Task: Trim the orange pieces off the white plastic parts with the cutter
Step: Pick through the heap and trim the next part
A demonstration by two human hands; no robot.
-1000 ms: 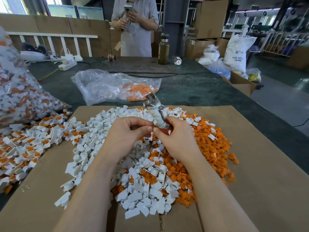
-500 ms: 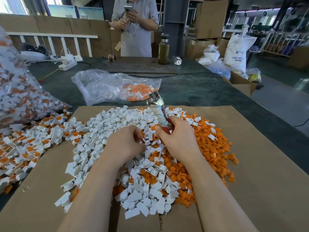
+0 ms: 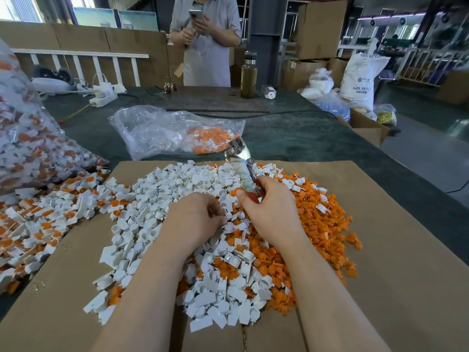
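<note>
— Handling of the white plastic parts [image 3: 162,196]?

— Light, stiff, moulded; small tabs and hollow round sockets, smooth and probably a bit slippery. Loosely heaped across the middle of the cardboard sheet [image 3: 380,250], so apt to slide and scatter at a nudge. Best pinched one at a time by the flat tab, orange end left clear for the blades.

— And the orange pieces [image 3: 327,224]?

— Same hard plastic, tiny and chunky, piled to the right of the white heap and partly mixed under it. Untrimmed ones, white with orange inserts [image 3: 45,224], spilled at the left from a clear bag [image 3: 28,138].

— Hands?

— Left hand [image 3: 195,219] down on the heap, fingers curled, tips seemingly pinching among the white bits; exactly what is held, impossible to tell. Right hand [image 3: 269,207] wrapped round the red handles of the cutter [image 3: 241,163], shiny metal head pointing up and away, shaft bound in pale tape. Blades open or closed, cannot tell.

— Risks?

— Probably little: brittle sprue likely to snap cleanly, offcuts liable to fly. Another clear bag [image 3: 152,128] of orange scraps lying farther off on the green tabletop [image 3: 304,138].
</note>
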